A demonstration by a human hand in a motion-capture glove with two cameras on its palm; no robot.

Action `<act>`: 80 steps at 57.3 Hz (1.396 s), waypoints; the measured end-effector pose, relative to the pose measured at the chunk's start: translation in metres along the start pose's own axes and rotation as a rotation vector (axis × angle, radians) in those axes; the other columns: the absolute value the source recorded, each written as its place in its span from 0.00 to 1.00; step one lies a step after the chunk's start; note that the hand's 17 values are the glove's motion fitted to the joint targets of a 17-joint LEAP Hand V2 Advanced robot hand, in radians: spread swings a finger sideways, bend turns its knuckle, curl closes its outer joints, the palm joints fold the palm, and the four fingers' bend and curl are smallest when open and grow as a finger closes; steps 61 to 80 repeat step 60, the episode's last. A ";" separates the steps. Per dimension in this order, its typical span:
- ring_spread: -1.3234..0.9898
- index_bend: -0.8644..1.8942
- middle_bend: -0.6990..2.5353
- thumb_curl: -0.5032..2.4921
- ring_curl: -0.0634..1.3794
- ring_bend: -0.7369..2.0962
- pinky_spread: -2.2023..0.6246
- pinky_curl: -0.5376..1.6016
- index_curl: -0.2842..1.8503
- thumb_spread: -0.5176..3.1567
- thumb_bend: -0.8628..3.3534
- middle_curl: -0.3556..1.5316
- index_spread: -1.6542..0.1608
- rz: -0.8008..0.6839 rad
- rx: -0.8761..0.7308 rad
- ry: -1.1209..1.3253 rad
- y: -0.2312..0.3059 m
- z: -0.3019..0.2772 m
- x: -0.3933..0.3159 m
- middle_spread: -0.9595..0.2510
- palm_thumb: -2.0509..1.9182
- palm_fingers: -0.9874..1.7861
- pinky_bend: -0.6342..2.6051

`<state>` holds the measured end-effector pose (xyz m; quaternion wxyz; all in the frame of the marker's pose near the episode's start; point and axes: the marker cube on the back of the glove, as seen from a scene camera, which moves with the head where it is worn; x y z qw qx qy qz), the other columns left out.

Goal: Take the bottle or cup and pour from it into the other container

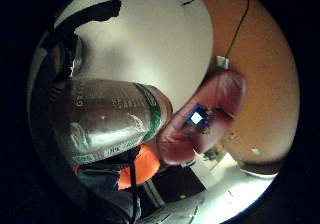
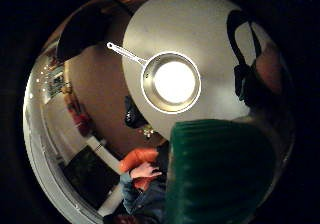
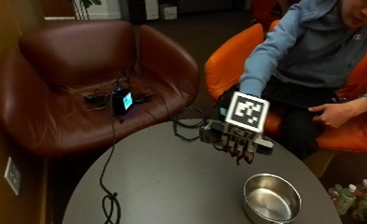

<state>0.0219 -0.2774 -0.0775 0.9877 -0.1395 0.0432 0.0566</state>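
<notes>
My gloved right hand (image 3: 239,140) hovers over the round dark table (image 3: 171,186), just behind the steel pan (image 3: 271,198). Its fingers curl around a clear plastic bottle (image 1: 110,119) with a green-and-white label. The bottle's green cap (image 2: 220,169) fills much of the thumb side view, close to the palm. Beyond the cap, the pan (image 2: 172,82) stands on the table (image 2: 200,24) with its long handle pointing away; its inside looks bare and shiny. In the outside view the hand hides nearly all of the bottle.
A brown leather armchair (image 3: 83,79) stands beyond the table, with a small lit device (image 3: 122,100) and cables on its seat. One black cable (image 3: 108,196) trails across the table's left side. The person sits in an orange chair (image 3: 233,65). Several bottles (image 3: 357,198) stand on the floor.
</notes>
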 end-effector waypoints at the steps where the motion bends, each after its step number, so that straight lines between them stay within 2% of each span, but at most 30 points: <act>1: 0.47 0.38 0.31 0.41 0.35 0.36 0.69 0.43 0.36 0.19 0.20 0.45 0.79 0.011 0.005 0.034 -0.003 -0.004 -0.006 0.70 0.77 0.78 0.27; 6: 0.47 0.38 0.31 0.41 0.35 0.36 0.69 0.43 0.36 0.19 0.20 0.45 0.79 0.079 -0.010 0.219 -0.006 -0.008 -0.036 0.70 0.77 0.78 0.27; 13: 0.47 0.38 0.31 0.41 0.35 0.36 0.69 0.43 0.36 0.19 0.20 0.45 0.79 0.149 -0.078 0.609 0.000 0.001 -0.073 0.70 0.77 0.79 0.27; 21: 0.47 0.38 0.32 0.41 0.36 0.36 0.69 0.43 0.36 0.19 0.20 0.46 0.79 0.199 -0.048 1.023 -0.013 0.014 -0.113 0.70 0.77 0.79 0.28; 27: 0.47 0.38 0.32 0.41 0.36 0.36 0.69 0.43 0.36 0.19 0.20 0.46 0.79 0.220 -0.032 1.189 -0.020 0.028 -0.136 0.70 0.77 0.79 0.28; 80: 0.46 0.38 0.32 0.42 0.35 0.36 0.68 0.43 0.36 0.19 0.20 0.46 0.78 0.246 -0.073 1.165 -0.017 0.043 -0.131 0.68 0.76 0.80 0.30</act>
